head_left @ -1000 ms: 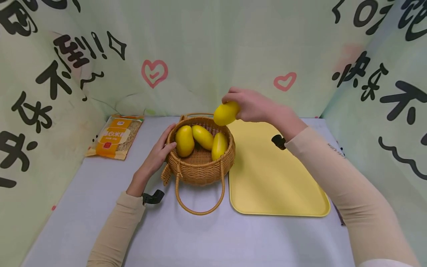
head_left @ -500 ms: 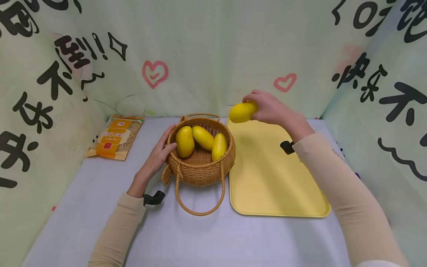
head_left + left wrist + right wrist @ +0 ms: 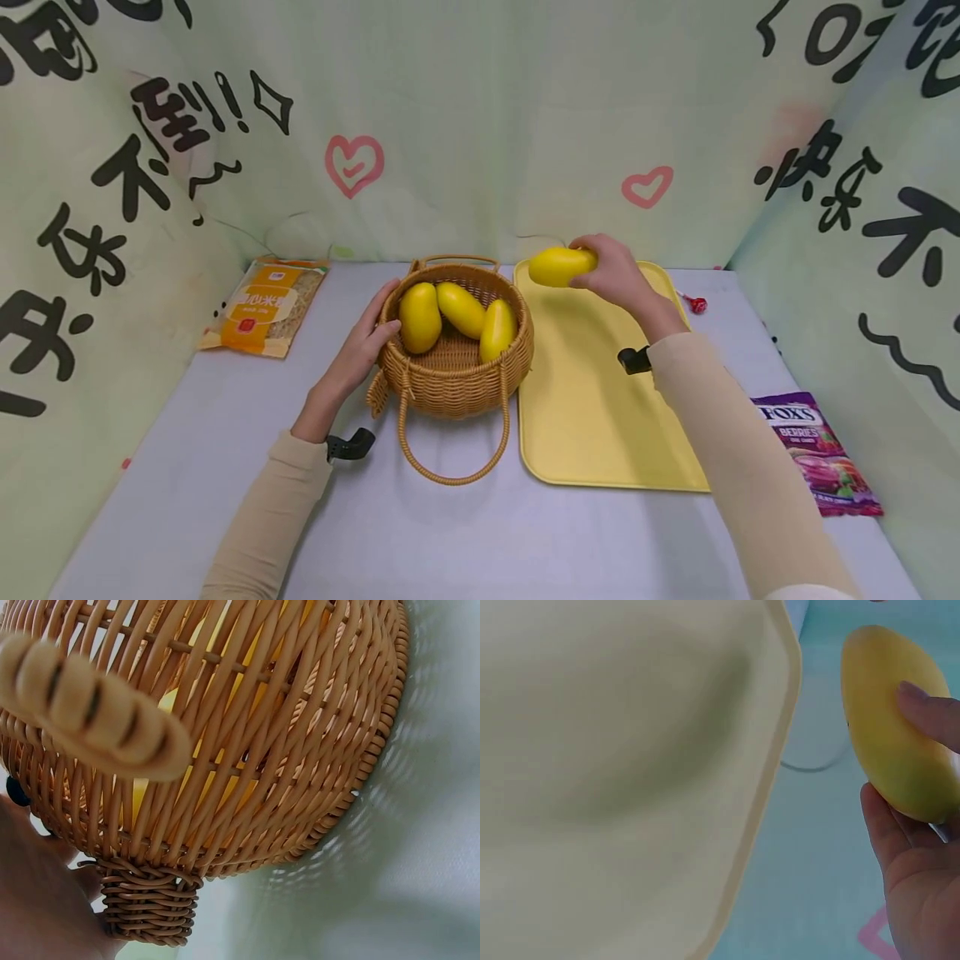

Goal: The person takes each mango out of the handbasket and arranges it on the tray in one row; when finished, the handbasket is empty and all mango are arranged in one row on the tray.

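In the head view my right hand holds a yellow mango above the far left corner of a yellow tray. Thumb and fingers grip the mango from opposite sides in the right wrist view. My left hand grips the left side of a round wicker basket, its thumb at the rim. Inside the basket lie three more mangoes, a left one, a middle one and a right one. Close weave of the basket fills much of the left wrist view.
An orange bag of grain lies at the back left. Right of the tray are a red lollipop and a purple candy bag, partly behind the right sleeve. The basket's front handle hangs onto the table.
My right hand has carried the mango rightward from the basket's rim to above the tray, ending lower. The left hand stays on the basket. The lollipop and candy bag have come into sight.
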Available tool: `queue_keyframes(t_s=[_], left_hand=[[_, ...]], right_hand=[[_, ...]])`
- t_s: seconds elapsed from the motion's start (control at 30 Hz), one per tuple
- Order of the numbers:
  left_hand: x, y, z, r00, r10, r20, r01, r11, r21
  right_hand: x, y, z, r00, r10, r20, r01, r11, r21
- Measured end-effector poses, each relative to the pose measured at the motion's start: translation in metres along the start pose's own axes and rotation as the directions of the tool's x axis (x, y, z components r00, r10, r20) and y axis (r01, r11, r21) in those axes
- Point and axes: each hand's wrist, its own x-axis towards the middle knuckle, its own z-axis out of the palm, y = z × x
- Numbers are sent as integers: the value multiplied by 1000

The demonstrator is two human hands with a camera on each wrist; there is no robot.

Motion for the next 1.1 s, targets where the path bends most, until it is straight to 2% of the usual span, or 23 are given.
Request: queue_keyframes(t_s=[0.17,0.3,0.47,0.6,0.87,1.1], left_hand=[[3,-6,0,1000,8,-2,-8,1000,6],[2,-5,-1,1000,-6,2,6,1000,-11],[-3,16,-1,1000,-18,21,18,1000,-19],[-6,28,0,1000,-7,23,7,1000,-9],[3,-7,1,1000,6,-9,-6,1000,1],[4,-11,2,1000,26,-17,-26,1000,5]], right_hand=[[-1,13,18,994,99,-43,-95,992,88],[0,22,32,980,184,-74,-174,976,130],[-1,26,47,947,305,-105,-280,938,204],[-1,29,59,928,354,-114,-323,919,226],[-2,30,77,900,427,-83,-405,893,197],[-3,20,78,884,462,-70,-446,879,170]])
